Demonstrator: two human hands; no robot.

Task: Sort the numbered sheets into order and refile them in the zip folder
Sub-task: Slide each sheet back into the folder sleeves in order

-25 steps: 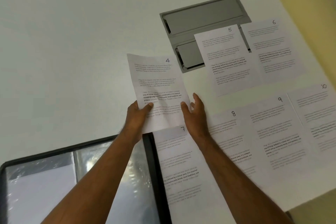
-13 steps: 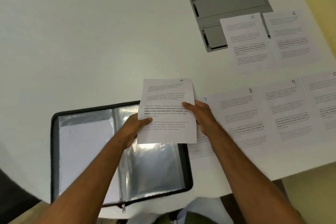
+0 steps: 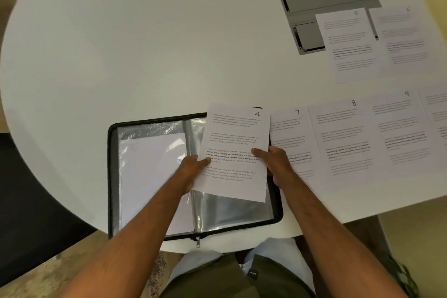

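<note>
The sheet numbered 4 (image 3: 235,143) is held above the right half of the open black zip folder (image 3: 111,176). My left hand (image 3: 193,164) grips its left edge and my right hand (image 3: 273,159) grips its right edge. The folder lies at the table's near edge with clear plastic sleeves; its left sleeve holds a white sheet (image 3: 150,176). Sheet 7 (image 3: 290,138), sheet 8 (image 3: 338,138) and sheet 9 (image 3: 396,128) lie in a row to the right. Farther back lie sheet 5 (image 3: 348,43) and sheet 6 (image 3: 401,38).
A grey recessed cable box (image 3: 324,0) is set into the white round table (image 3: 145,43), partly under sheet 5. Another sheet (image 3: 435,109) shows at the right edge, cut off. My lap is below the table's near edge.
Both hands have carried sheet 4 back toward me and down over the folder's right half. The view has tilted down, and more of the folder shows.
</note>
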